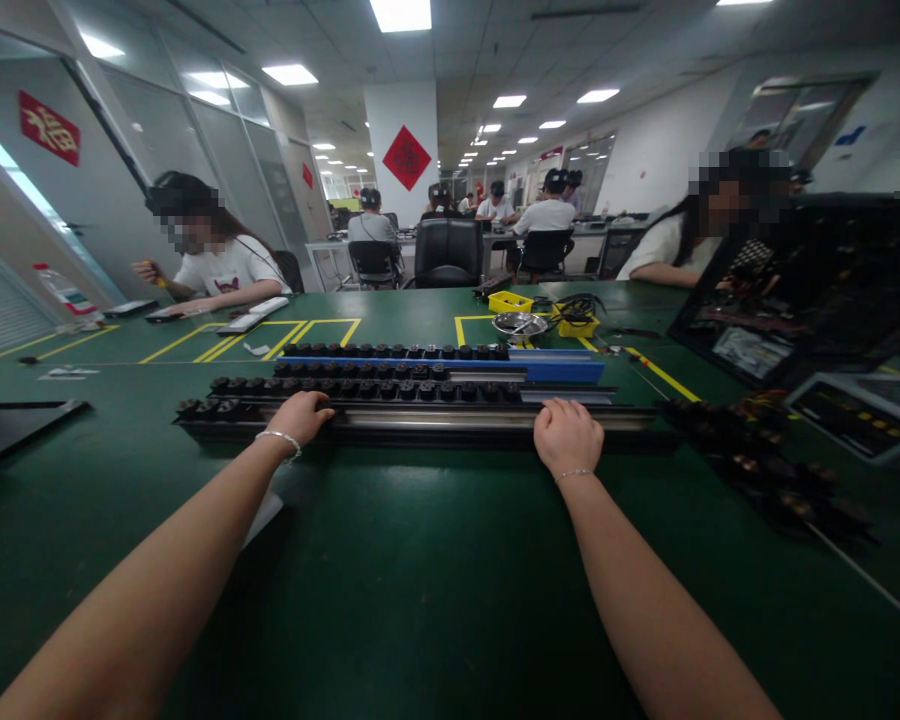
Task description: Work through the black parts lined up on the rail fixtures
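Note:
Across the green tabletop lies a long black rail with a metallic channel [435,419], nearest to me of several parallel rails. My left hand [298,418] is closed over its left portion, fingers curled round a small black part that they mostly hide. To the left of that hand, black round parts [217,408] sit in the same rail. My right hand [568,435] grips the rail towards its right end, knuckles up and fingertips hidden. Just behind, another rail carries a row of black round parts [390,391]. Farther back is a blue rail [562,370].
Black parts on a rod [772,470] lie at right, by a metal-cased box [862,415] and an open black case [780,280]. Beyond the rails stand a metal bowl [520,324] and a yellow bin [510,302]. Co-workers sit left and right across the table.

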### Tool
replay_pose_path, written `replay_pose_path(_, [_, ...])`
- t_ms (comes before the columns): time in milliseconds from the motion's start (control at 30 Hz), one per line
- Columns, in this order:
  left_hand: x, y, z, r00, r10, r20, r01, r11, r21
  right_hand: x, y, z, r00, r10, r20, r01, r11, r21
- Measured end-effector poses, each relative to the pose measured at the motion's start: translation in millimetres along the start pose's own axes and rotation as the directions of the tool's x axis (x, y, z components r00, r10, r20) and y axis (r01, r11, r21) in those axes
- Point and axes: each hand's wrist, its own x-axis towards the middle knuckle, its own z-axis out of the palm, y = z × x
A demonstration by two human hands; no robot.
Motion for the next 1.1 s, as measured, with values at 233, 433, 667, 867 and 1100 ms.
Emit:
replay_pose_path(233, [-2, 3, 1.0, 1.0, -0.018, -0.019, 0.017, 1.0, -0.025, 0, -1, -1, 1.0, -0.003, -0.028, 0.003, 1.0, 0.013])
replay_pose_path(433, [-6, 10, 2.7, 0.998, -0.044, -0.041, 0.042, 0.998, -0.057, 2, 0, -1, 1.0, -0.01, -0.014, 0.01, 0.999, 0.04])
replay_pose_path(667, [-10, 16, 2.2, 0.997, -0.063, -0.043, 0.058, 0.993, -0.107, 2, 1, -1, 1.0, -0.007, 0.016, 0.007, 1.0, 0.031])
replay_pose_path(867, [-11, 21, 3.2, 0.994, -0.102, -0.037, 0.095, 0.984, -0.148, 3, 0, -3, 0.999, -0.002, 0.05, 0.001, 1.0, 0.025])
replay_pose_path(1100, [-12, 27, 6.0, 0.987, -0.159, -0.034, 0.149, 0.97, -0.193, 2, 1, -1, 1.0, -0.014, 0.009, 0.014, 1.0, 0.012])
